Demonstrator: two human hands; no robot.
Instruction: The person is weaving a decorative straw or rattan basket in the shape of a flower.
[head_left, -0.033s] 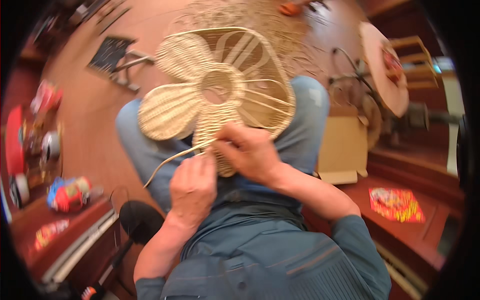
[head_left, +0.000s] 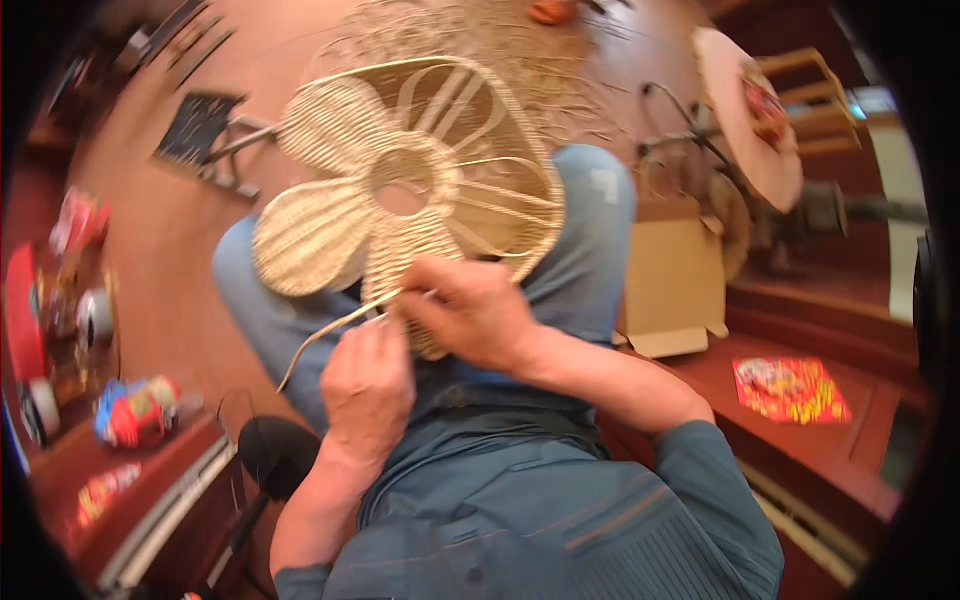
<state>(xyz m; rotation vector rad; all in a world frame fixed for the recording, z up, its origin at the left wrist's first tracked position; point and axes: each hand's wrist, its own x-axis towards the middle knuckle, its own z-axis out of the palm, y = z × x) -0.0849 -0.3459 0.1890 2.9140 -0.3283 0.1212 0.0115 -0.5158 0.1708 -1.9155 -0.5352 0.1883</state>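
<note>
Across my jeans-clad lap rests a pale woven piece (head_left: 310, 230) shaped like a flower, with woven petals, a round central opening and some petals showing only bare spokes. My right hand (head_left: 460, 305) is closed on a pale weaving strand (head_left: 325, 335) at the lower petal; the strand's loose end hangs out to the left. My left hand (head_left: 370, 380) sits just below, its bent fingers pressed together at that petal's lower edge, where my fingertips and what they pinch are too small and blurred to make out.
Cut strands (head_left: 560, 90) litter the floor ahead. A dark folding stand (head_left: 195, 125) is at the upper left. A pink round board (head_left: 735, 120) and an open cardboard box (head_left: 670, 280) are at my right, above a red bench (head_left: 840, 410). Bundled items (head_left: 140, 410) lie at the left.
The view has swung slightly, so the woven piece and both hands appear a little further left. Both hands keep much the same grip.
</note>
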